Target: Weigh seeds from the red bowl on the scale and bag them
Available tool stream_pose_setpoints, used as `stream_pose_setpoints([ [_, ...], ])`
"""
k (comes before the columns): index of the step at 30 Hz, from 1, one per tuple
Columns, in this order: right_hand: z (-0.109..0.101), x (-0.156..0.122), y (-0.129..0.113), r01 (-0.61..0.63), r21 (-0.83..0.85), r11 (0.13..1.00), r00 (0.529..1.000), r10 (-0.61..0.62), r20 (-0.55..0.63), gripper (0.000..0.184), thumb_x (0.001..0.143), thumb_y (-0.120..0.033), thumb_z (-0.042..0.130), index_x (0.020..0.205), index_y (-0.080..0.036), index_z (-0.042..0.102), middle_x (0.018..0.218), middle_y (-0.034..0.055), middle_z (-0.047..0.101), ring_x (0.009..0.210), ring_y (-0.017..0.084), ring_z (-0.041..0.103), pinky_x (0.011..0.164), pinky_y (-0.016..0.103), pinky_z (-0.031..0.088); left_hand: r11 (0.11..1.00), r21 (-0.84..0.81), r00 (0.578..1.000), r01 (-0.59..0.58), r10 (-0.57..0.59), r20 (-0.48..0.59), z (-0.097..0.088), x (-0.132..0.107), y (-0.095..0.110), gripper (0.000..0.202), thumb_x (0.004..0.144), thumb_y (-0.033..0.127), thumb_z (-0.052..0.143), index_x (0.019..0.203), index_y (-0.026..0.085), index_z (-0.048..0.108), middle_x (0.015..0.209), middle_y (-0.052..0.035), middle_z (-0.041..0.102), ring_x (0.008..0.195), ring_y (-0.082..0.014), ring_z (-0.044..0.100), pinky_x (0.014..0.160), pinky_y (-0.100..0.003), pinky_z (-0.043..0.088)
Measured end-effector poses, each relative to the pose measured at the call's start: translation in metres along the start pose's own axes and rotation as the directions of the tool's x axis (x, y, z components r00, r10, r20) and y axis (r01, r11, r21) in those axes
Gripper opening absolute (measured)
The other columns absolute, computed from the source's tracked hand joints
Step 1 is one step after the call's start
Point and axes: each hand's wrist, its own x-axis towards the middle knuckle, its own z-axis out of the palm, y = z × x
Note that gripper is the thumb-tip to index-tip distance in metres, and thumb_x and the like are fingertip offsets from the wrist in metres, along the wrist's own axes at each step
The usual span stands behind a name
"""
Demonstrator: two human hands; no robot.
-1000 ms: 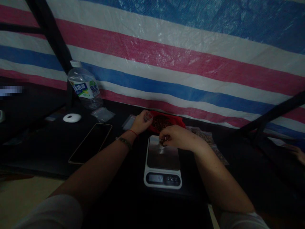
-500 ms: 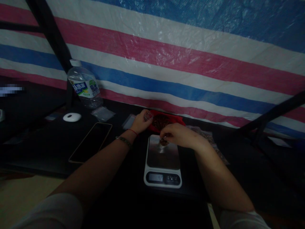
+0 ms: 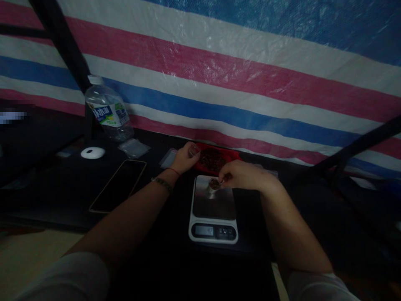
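Observation:
A white kitchen scale (image 3: 213,211) with a metal plate and a lit display lies in front of me. On its plate stands a small cup (image 3: 213,190) filled with brown bits. My right hand (image 3: 239,175) is closed in a pinch at the cup's right rim; what its fingertips hold is too small to make out. My left hand (image 3: 184,158), fingers closed, grips a small clear container (image 3: 194,150) beside the left end of a red tray (image 3: 232,155). Dark brown pieces (image 3: 211,159) lie in that tray, behind the scale.
To the left are a phone (image 3: 118,186), a white oval case (image 3: 92,153), clear plastic bags (image 3: 134,148) and a large clear bottle (image 3: 108,110). A striped plastic sheet (image 3: 219,83) hangs behind the black table. More bags (image 3: 271,172) lie partly hidden behind my right arm.
My right hand has shifted slightly right, from over the cup to its right rim, so more of the cup's contents shows. My left hand has stayed nearly still with the container.

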Motion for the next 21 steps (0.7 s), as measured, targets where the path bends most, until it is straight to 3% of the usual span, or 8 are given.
stream_pose_setpoints([
  [5,-0.003,-0.002,-0.009,-0.035,-0.044,0.998,0.998,0.037,0.044,0.017,0.076,-0.023,0.062,0.088,-0.022,0.073,0.086,0.0013,0.071,0.073,0.014,0.062,0.064,0.021,0.041,0.999,0.031,1.000,0.013,-0.013,-0.006,0.000,0.001,0.000,0.025,0.076,0.028,0.059,0.099,0.019,0.055,0.084,-0.0003,0.065,0.072,-0.0129,0.059,0.066,-0.024,0.046],
  [14,0.003,0.001,-0.001,0.067,0.000,0.998,0.998,-0.067,-0.006,0.021,0.077,-0.016,0.058,0.090,-0.022,0.074,0.094,0.0024,0.072,0.084,0.015,0.064,0.077,0.023,0.044,1.000,0.022,1.000,0.011,-0.011,-0.001,0.000,0.000,-0.001,0.027,0.077,0.030,0.059,0.101,0.019,0.055,0.085,-0.0010,0.065,0.073,-0.0131,0.059,0.067,-0.024,0.046],
  [21,0.005,0.003,0.004,0.103,0.014,0.995,0.994,-0.102,-0.026,0.021,0.076,-0.013,0.058,0.086,-0.022,0.074,0.089,0.0021,0.072,0.081,0.016,0.064,0.076,0.023,0.045,0.998,0.040,0.999,0.047,-0.047,0.009,-0.001,0.001,0.002,0.028,0.076,0.030,0.059,0.101,0.019,0.055,0.086,-0.0022,0.066,0.074,-0.0148,0.060,0.068,-0.026,0.047],
])
